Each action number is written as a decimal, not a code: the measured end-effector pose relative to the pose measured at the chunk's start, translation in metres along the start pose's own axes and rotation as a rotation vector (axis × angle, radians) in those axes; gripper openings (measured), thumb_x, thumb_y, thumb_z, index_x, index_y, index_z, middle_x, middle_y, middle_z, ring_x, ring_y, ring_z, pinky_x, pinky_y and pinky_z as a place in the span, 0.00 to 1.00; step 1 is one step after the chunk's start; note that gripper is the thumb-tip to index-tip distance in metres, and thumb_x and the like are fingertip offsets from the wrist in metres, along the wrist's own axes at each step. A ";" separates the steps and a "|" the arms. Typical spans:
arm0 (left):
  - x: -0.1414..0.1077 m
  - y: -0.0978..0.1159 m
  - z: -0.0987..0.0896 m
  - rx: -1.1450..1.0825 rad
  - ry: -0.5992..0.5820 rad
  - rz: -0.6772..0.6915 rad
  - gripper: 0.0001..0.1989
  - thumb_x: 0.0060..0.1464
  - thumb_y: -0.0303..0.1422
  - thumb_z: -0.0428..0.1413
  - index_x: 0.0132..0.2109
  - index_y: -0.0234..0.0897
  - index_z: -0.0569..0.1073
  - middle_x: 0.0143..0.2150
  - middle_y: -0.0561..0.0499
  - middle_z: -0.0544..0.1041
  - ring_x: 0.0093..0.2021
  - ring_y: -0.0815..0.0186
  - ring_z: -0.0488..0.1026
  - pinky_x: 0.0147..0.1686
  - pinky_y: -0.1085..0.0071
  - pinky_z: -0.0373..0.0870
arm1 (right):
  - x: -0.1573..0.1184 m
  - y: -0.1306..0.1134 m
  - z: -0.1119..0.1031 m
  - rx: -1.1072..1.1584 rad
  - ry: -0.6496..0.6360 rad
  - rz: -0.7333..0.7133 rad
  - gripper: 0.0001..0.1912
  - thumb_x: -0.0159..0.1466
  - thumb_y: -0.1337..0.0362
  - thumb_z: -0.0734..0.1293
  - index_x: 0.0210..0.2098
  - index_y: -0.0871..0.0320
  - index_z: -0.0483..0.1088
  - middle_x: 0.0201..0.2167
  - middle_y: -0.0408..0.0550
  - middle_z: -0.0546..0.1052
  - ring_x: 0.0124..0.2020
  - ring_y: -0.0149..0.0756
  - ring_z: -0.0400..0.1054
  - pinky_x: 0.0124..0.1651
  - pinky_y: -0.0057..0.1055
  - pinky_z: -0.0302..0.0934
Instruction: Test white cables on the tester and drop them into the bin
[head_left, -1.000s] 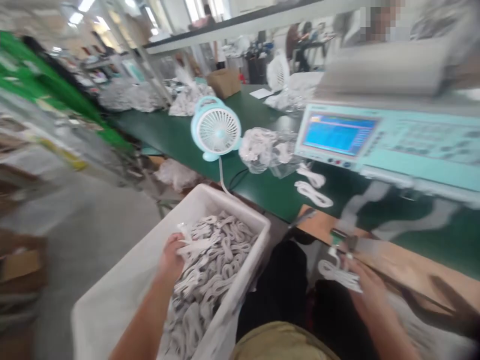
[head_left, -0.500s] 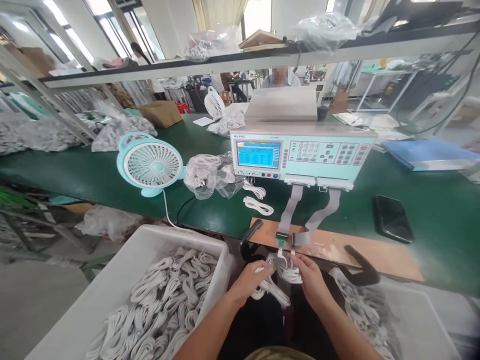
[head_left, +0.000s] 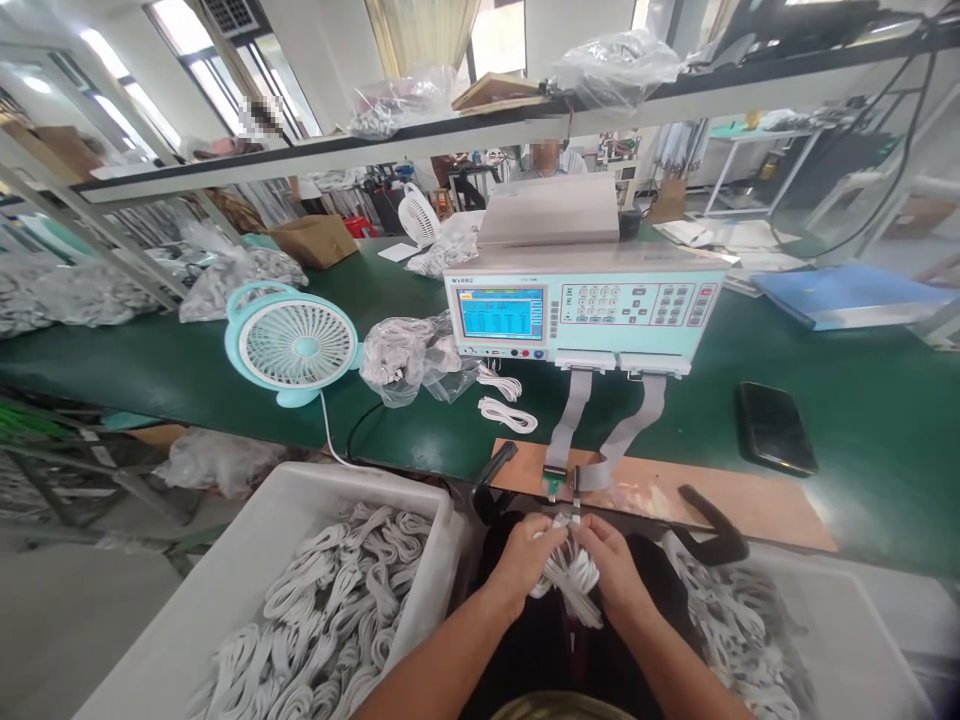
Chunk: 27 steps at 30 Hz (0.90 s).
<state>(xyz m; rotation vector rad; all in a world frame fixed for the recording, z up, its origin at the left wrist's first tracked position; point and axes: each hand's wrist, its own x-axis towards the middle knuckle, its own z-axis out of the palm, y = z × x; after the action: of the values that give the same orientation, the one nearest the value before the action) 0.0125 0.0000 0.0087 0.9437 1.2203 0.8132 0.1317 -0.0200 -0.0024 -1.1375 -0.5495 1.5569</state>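
Note:
My left hand (head_left: 529, 556) is closed, its thumb and fingers pinching white coiled cables. Opposite it, my right hand (head_left: 607, 562) is also closed on the cables, fingertips just below the right connector. The bundled white cables (head_left: 576, 585) hang between both hands over my lap; several loops overlap, so I cannot tell which hand holds which coil. Just above are two ribbon-cable ends: a green connector board (head_left: 553, 484) on the left and a dark connector (head_left: 577, 484) on the right. Whether a plug sits in the right one is unclear. Grey ribbon cables (head_left: 571, 410) run up to a tester (head_left: 581, 310) with a lit screen.
A white bin (head_left: 247, 540) of coiled cables stands at left; another bin (head_left: 832, 600) is at right. Two coiled cables (head_left: 508, 414), a fan (head_left: 300, 345) and a phone (head_left: 776, 428) lie or stand on the green table. Black clamp handles (head_left: 495, 475) flank the board (head_left: 757, 505).
My hands have drawn closer together, and the left one has moved up toward the right. The cable plug that was at the green connector board has come away from it. The view has shifted slightly.

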 end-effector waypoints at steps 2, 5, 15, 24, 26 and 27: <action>-0.013 -0.007 0.000 -0.047 -0.048 0.007 0.14 0.45 0.41 0.60 0.26 0.32 0.74 0.30 0.50 0.71 0.30 0.69 0.65 0.31 0.74 0.61 | -0.014 -0.006 -0.012 -0.079 -0.012 0.010 0.20 0.49 0.51 0.73 0.20 0.57 0.62 0.15 0.37 0.64 0.17 0.27 0.53 0.22 0.25 0.48; -0.033 -0.014 -0.004 -0.144 -0.113 -0.064 0.16 0.47 0.43 0.59 0.38 0.35 0.74 0.32 0.50 0.71 0.28 0.70 0.64 0.29 0.75 0.61 | -0.037 -0.027 -0.066 -0.388 -0.057 0.025 0.18 0.53 0.50 0.68 0.21 0.56 0.62 0.16 0.38 0.62 0.17 0.29 0.53 0.22 0.26 0.48; -0.056 -0.024 0.008 -0.043 -0.284 0.107 0.14 0.44 0.41 0.61 0.32 0.36 0.69 0.52 0.46 0.67 0.37 0.66 0.67 0.34 0.72 0.63 | -0.069 -0.030 -0.108 -0.912 -0.093 -0.123 0.16 0.60 0.50 0.63 0.41 0.53 0.71 0.38 0.50 0.74 0.38 0.43 0.68 0.41 0.37 0.62; -0.052 -0.027 0.006 0.045 -0.080 0.182 0.10 0.51 0.36 0.55 0.28 0.36 0.64 0.47 0.45 0.70 0.43 0.61 0.70 0.44 0.68 0.65 | -0.062 -0.002 -0.055 -0.360 -0.031 -0.204 0.16 0.56 0.54 0.70 0.40 0.54 0.68 0.34 0.46 0.73 0.35 0.40 0.66 0.39 0.33 0.61; -0.050 -0.027 0.003 0.037 -0.062 0.139 0.07 0.49 0.34 0.57 0.32 0.36 0.67 0.41 0.48 0.72 0.32 0.68 0.70 0.34 0.72 0.67 | -0.062 -0.004 -0.060 -0.516 -0.029 -0.273 0.13 0.55 0.59 0.70 0.37 0.54 0.66 0.34 0.46 0.72 0.34 0.39 0.65 0.39 0.32 0.60; -0.049 -0.026 0.002 0.046 -0.095 0.122 0.08 0.48 0.34 0.58 0.35 0.36 0.69 0.39 0.50 0.72 0.27 0.71 0.68 0.29 0.74 0.65 | -0.062 -0.005 -0.060 -0.590 -0.045 -0.305 0.11 0.54 0.61 0.70 0.35 0.55 0.65 0.32 0.45 0.71 0.33 0.38 0.64 0.37 0.31 0.59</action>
<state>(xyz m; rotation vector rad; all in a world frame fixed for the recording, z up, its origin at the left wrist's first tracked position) 0.0062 -0.0544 0.0045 1.0906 1.1114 0.8300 0.1846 -0.0883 -0.0017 -1.3738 -1.2074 1.1839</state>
